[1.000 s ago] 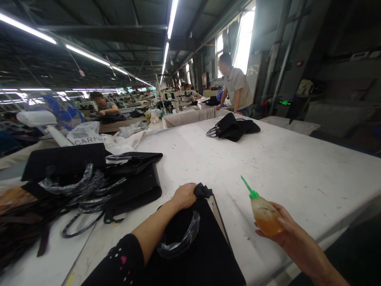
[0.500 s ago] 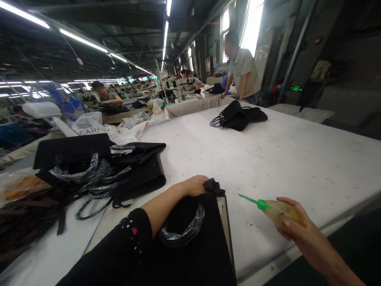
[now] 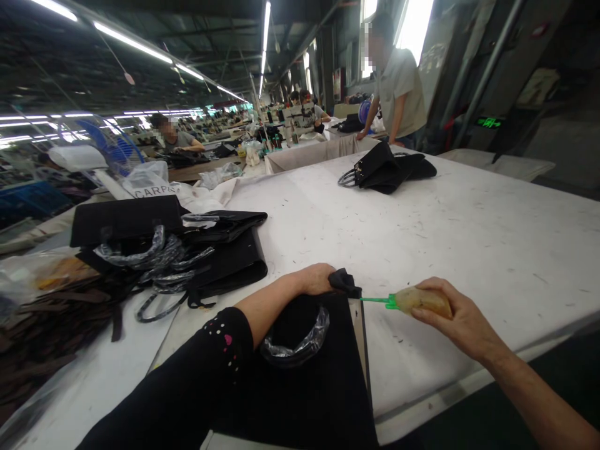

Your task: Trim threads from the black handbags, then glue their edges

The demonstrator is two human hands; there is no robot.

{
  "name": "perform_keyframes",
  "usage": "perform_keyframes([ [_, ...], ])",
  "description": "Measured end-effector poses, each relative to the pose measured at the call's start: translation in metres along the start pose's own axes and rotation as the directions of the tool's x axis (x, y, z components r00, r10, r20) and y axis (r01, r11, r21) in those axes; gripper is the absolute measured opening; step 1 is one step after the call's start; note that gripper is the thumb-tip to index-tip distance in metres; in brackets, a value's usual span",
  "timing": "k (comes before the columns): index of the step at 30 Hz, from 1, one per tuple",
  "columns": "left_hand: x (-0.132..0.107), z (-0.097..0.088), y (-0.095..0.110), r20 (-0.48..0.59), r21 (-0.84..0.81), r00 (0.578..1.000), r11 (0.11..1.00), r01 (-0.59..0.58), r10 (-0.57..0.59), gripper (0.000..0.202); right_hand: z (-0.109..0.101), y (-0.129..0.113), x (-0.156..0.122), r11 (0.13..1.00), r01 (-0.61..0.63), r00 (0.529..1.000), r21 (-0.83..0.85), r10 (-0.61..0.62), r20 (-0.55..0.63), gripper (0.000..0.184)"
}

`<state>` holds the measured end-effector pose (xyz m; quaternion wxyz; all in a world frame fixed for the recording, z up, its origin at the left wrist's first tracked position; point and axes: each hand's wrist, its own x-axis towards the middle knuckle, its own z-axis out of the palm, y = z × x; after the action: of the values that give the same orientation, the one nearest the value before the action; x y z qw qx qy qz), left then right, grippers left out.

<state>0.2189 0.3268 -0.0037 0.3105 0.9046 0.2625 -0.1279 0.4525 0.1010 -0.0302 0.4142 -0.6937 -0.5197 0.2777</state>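
Note:
A black bag point(image 3: 304, 400) lies flat on the table in front of me, its handle point(image 3: 300, 350) wrapped in clear plastic. My left hand point(image 3: 319, 279) is closed at the bag's far edge around a bunched piece of black material point(image 3: 345, 282); its fingertips are mostly hidden. In my right hand point(image 3: 445, 306) is a squeeze bottle point(image 3: 422, 302) with yellowish contents and a long green nozzle point(image 3: 375, 299). The nozzle points left, its tip at the bag's far right corner just under the bunched material. Whether it touches cannot be made out.
Several black bags point(image 3: 229, 262) with plastic-wrapped handles are piled on the left, beside brown strips point(image 3: 51, 337). Another black bag point(image 3: 379, 169) rests farther back on the white table point(image 3: 469, 250). A person point(image 3: 398, 87) leans at the far edge; another person point(image 3: 173, 134) sits farther left.
My right hand has moved left and up, bringing the green nozzle from apart to the bag's corner and levelling the bottle. My left hand keeps its hold. The view has shifted slightly.

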Motion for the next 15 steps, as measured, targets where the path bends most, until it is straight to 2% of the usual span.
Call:
perform_keyframes([
  [4,0.0015,0.0013,-0.0012,-0.008,-0.006,1.000,1.000,0.017,-0.017,0.028,-0.0002,-0.0009,0.0070,0.996,0.085,0.996,-0.032,-0.086,-0.027,0.038],
  [11,0.0031,0.0020,-0.0028,-0.005,-0.021,1.000,1.000,0.005,-0.005,0.029,0.0022,-0.0078,0.0116,0.989,0.131,0.991,-0.068,-0.131,0.005,0.031],
  [15,0.0027,0.0018,-0.0029,-0.007,-0.026,1.000,1.000,-0.009,0.009,0.029,0.0044,-0.0082,0.0097,0.970,0.205,0.978,-0.128,-0.207,-0.002,0.029],
])
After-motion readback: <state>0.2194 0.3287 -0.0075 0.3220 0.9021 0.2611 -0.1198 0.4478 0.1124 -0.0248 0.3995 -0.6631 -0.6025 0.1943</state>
